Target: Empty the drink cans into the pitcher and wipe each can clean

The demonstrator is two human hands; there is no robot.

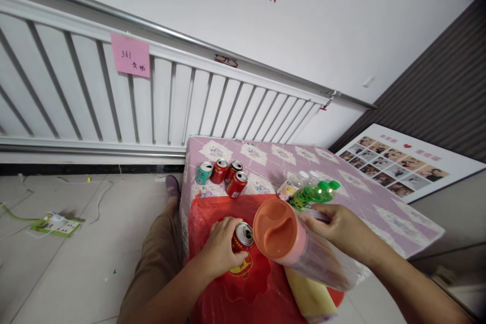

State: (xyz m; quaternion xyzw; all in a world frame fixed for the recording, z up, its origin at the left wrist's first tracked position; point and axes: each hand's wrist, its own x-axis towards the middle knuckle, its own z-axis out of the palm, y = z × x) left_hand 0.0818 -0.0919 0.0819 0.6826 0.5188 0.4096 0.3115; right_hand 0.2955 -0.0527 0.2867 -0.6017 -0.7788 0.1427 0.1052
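My left hand (220, 244) is closed round a red drink can (243, 236) that rests on a red bag (243, 283) at the near end of the table. My right hand (341, 230) grips a clear plastic jar with an orange lid (277, 230), tilted so the lid faces me, just right of the can. Behind the jar lie green bottles (317, 193) and a pale bottle (290, 188) on their sides.
Three red cans (230, 174) and a teal can (204, 172) stand at the far left of the patterned purple tablecloth (364, 197). A white radiator (152, 106) with a pink note (130, 54) is behind. A photo board (406, 162) leans at right. A power strip (56, 224) lies on the floor.
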